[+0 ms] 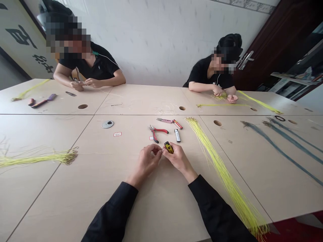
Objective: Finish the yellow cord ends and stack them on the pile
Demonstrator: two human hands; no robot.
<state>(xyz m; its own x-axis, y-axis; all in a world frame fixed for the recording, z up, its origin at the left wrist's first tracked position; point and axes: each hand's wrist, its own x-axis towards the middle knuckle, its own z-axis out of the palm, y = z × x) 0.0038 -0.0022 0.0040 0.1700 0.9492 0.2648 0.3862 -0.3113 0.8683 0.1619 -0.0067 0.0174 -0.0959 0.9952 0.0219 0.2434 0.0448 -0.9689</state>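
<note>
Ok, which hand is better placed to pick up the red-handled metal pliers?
Left, probably. The left hand is closest to the red-handled metal pliers, with its fingertips only pinched together, while the right hand grips a small yellow-and-black plastic lighter.

1. You're in a small handcraft workroom: a long shared worktop (50, 201) strewn with yellow cord bundles (222, 168).
2. Pliers (156, 131) and a white lighter (177, 135) lie on it; two people (96, 69) opposite handle cords.

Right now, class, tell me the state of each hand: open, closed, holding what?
Left hand: fingertips pinched shut; anything between them is too small to tell.
Right hand: closed on a small yellow-and-black plastic lighter.
</note>
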